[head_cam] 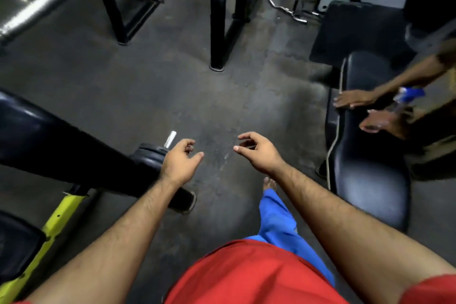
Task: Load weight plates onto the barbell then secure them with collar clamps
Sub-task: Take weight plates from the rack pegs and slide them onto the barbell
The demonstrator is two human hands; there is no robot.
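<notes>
A black weight plate [148, 155] sits low at left on a short silver peg [170, 139], partly hidden behind a black padded beam [61, 148]. My left hand [180, 161] hovers just right of that plate, fingers loosely curled and apart, holding nothing. My right hand [259, 153] hangs over the bare floor at centre, also empty with fingers apart. A silver barbell sleeve [39, 7] runs blurred across the upper left. No collar clamp is visible.
Another person's hands [357, 101] rest on a black bench [367, 145] at right, one arm holding a blue item [409, 94]. Black machine legs [219, 32] stand ahead. A curl bar [288, 12] lies on the floor behind. A yellow frame [56, 222] is at lower left.
</notes>
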